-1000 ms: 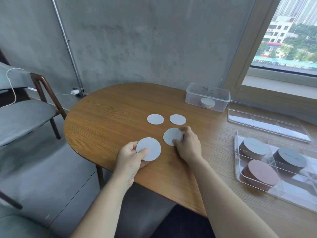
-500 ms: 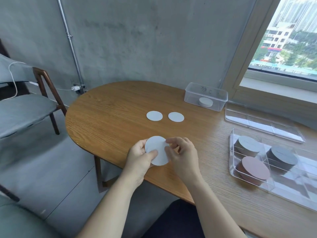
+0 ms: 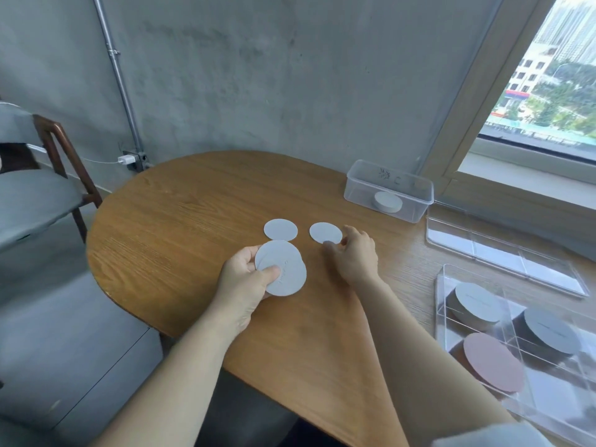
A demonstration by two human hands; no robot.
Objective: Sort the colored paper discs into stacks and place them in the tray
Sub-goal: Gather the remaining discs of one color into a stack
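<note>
**Two loose discs left on the table**

Two pale discs are pinched in the left hand [image 3: 245, 279] as a small stack [image 3: 283, 269]. The right hand [image 3: 354, 253], fingers loosely spread and holding nothing, touches the right disc [image 3: 325, 232]; another disc [image 3: 280, 229] lies beside it. Thin paper may slide rather than lift, or the held pair could fan apart. The tray [image 3: 442, 304] waits at right.

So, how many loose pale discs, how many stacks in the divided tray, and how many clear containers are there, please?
Loose pale discs on the table: 2
Pale discs held in the left hand: at least 2
Stacks in the divided tray: 3 (2 pale, 1 pink)
Clear containers: 3
Total: at least 10
</note>
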